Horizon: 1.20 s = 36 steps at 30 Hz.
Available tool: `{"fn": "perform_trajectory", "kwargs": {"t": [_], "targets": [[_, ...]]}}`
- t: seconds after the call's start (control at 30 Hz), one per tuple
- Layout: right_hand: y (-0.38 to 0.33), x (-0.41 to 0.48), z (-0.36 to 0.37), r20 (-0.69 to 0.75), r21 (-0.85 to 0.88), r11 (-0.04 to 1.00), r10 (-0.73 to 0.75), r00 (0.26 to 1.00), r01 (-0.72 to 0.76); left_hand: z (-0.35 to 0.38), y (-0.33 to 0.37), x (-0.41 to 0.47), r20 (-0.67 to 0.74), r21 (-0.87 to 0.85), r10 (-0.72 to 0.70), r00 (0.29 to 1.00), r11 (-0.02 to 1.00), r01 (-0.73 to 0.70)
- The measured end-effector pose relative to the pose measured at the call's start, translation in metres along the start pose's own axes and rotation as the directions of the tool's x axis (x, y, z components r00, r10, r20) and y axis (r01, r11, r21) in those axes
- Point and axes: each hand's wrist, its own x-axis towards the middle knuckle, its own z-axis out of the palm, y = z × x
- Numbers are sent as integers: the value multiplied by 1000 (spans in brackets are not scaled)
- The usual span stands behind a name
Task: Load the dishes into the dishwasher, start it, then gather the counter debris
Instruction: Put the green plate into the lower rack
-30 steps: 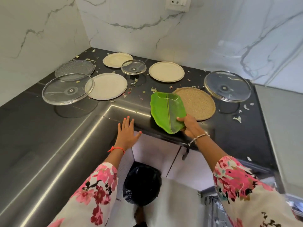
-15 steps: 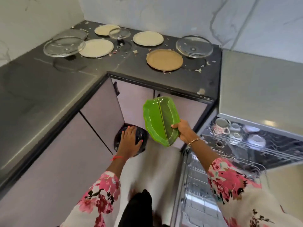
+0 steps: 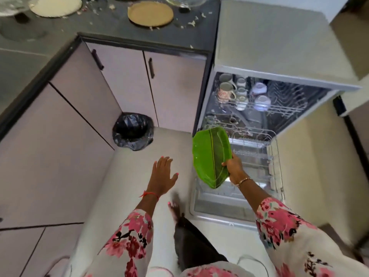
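Bright, even light; soft wide-angle picture.
Inside the dishwasher point(image 3: 269, 41) the upper part lies dark while its lower rack point(image 3: 276, 154) washes out pale; left of it a foot point(image 3: 175, 206) smears with motion; straight edges bow near the borders.

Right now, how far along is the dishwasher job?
Done: mugs and cups sit in the upper rack. In hand: the right hand grips the green leaf plate above the pulled-out lower rack; the left hand is open and empty. Left: the brown plate, a cream plate and a glass lid lie on the counter among scattered debris, and the dishwasher stands open, not started.
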Motion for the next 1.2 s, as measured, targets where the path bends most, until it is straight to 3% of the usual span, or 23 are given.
{"fn": "perform_trajectory", "kwargs": {"t": [0.33,0.6,0.83,1.2], "targets": [[60,-27,-125,-241,-134,988,-106,965,75,58,79,-36,52,-10,129,990,992,-129],[66,26,-199,-362,-354,931,-221,906,85,89,134,36,108,-36,143,984,990,-139],[39,145,-235,-259,-485,857,-334,906,177,125,163,149,101,-89,65,993,994,-56],[93,390,-198,-112,-637,706,-481,870,308,266,90,312,109,-102,-70,992,991,81]]}}
